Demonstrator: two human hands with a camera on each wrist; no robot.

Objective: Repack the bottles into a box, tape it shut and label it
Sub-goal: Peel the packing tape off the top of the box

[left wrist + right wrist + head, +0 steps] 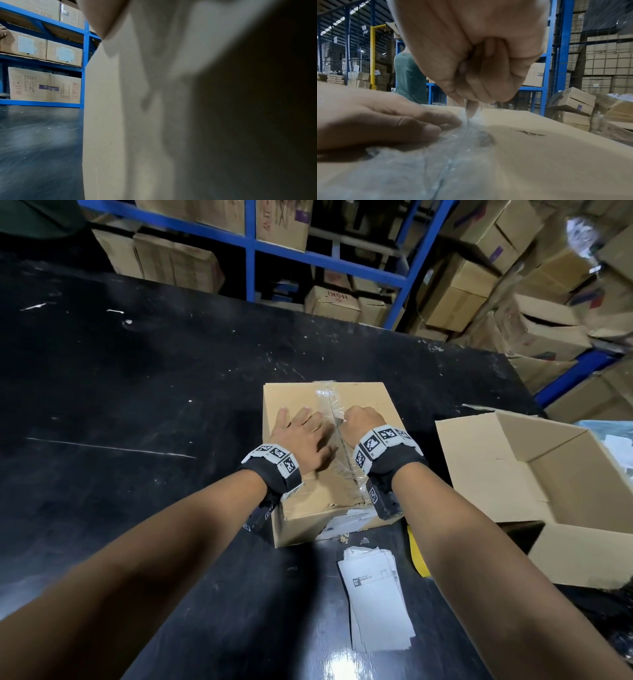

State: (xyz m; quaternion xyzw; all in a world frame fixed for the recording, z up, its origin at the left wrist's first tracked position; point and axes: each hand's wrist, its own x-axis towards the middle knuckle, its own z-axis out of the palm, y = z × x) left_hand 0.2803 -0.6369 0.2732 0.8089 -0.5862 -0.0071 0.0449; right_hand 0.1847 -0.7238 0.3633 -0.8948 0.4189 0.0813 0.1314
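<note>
Head view: your left hand (301,436) lies spread on one taped box (363,402) on the counter (137,392); your right hand (361,421) is fisted at the seam. Left wrist view: blurred cardboard. Right wrist view: a thin blade (465,108), mostly hidden, meets the tape (467,129).

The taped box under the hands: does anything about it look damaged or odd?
Yes. The sealed box has wrinkled clear tape along its top seam, and its near top looks creased and torn. The right hand holds a thin blade at that seam while the left hand lies flat beside it.
</note>
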